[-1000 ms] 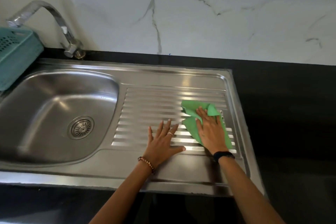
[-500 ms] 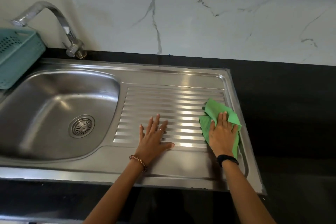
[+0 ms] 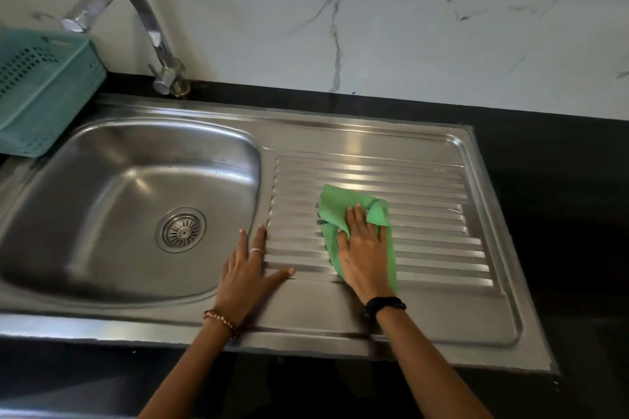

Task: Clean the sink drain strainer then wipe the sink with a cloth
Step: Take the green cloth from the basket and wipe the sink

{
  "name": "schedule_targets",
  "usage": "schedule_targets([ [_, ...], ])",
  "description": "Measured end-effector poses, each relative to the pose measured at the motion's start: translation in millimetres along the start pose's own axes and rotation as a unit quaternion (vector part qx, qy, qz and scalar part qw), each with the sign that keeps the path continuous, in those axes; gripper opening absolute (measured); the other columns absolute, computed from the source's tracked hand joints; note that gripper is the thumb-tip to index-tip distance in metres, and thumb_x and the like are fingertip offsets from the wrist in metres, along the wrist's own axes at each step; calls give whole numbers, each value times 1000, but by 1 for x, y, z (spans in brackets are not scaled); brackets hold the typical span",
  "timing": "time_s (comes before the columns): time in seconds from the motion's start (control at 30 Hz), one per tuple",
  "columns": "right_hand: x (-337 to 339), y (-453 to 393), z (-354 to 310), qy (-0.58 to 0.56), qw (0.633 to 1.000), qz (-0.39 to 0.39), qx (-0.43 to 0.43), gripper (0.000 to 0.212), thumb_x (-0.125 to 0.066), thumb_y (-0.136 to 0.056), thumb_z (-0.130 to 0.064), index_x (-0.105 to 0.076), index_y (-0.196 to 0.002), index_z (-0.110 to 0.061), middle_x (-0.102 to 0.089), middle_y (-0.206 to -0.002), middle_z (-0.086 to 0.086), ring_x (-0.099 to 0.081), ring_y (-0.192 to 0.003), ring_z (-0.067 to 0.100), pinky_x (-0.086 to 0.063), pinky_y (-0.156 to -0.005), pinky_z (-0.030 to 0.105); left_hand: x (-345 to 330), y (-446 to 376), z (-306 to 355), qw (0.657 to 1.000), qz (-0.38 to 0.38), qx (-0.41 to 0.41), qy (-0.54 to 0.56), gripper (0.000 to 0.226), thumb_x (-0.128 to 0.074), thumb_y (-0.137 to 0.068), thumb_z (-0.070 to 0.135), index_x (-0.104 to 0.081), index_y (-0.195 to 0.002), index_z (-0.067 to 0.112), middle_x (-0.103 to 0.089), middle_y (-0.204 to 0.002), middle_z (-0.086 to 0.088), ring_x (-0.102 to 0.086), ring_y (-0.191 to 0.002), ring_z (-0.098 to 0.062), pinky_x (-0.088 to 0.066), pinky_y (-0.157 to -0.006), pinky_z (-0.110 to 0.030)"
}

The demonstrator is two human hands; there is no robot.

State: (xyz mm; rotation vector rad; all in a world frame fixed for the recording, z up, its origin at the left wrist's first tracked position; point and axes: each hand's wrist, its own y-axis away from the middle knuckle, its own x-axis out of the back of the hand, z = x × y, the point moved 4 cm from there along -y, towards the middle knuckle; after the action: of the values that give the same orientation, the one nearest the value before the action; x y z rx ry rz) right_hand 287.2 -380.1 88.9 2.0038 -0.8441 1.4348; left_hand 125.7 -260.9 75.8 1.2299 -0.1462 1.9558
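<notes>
Your right hand (image 3: 364, 250) presses a crumpled green cloth (image 3: 335, 206) flat against the ribbed drainboard (image 3: 432, 214) of a stainless steel sink (image 3: 340, 134); your fingers lie close together on top of the fabric, palm down, pinching nothing; the cloth shows beyond your fingertips and along both sides of your hand. Your left hand (image 3: 248, 270) rests palm down on the steel at the drainboard's left edge, just beside the basin (image 3: 102, 197); its fingers are loosely spread, the thumb stretched out toward the ribs, a ring on one finger; the two hands lie near each other but apart. A beaded bracelet (image 3: 221, 318) circles your left wrist; a black band (image 3: 383, 304) circles your right. The round drain strainer (image 3: 181, 230) sits seated in the bottom of the basin, well left of the cloth. A curved chrome faucet (image 3: 149, 24) rises behind the basin; a teal plastic basket (image 3: 37, 92) stands at the far left on the black countertop (image 3: 561, 214), below a white marbled wall (image 3: 374, 10).
</notes>
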Motion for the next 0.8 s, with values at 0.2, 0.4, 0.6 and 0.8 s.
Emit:
schedule_targets([
  [0.2,-20,-23,-82,-19,997,-28,76,51,-32,-97,-27,-24,-146,-12,-22,-156,5,-20,-144,20,-6,-118,43,-1,-3,-5,1000,26,1,12,110,-57,-73,64,9,-146,14,6,-157,-12,-11,-144,-25,-23,-113,-38],
  [0.4,-32,-28,-102,-25,990,-42,131,50,-35,-96,-25,-30,-144,-15,-30,-153,0,-24,-143,17,-8,-119,40,-1,-4,-5,997,36,-1,64,127,-68,-66,58,15,-142,-2,17,-153,-22,4,-144,-25,-12,-115,-30],
  [0.6,-28,-20,-92,-85,971,-83,210,45,-39,-97,-24,-37,-141,-20,-32,-152,-4,-23,-143,11,-6,-119,34,-3,-1,-5,999,38,14,21,121,-62,-71,60,20,-141,4,20,-153,-18,10,-144,-26,-3,-117,-42],
  [0.8,-16,-9,-65,-86,973,-61,205,44,-35,-98,-25,-37,-142,-17,-35,-151,-4,-27,-141,11,-4,-119,31,-10,-3,19,997,31,-34,-62,96,-54,-80,53,4,-147,18,11,-157,-3,18,-142,-17,24,-103,-52],
])
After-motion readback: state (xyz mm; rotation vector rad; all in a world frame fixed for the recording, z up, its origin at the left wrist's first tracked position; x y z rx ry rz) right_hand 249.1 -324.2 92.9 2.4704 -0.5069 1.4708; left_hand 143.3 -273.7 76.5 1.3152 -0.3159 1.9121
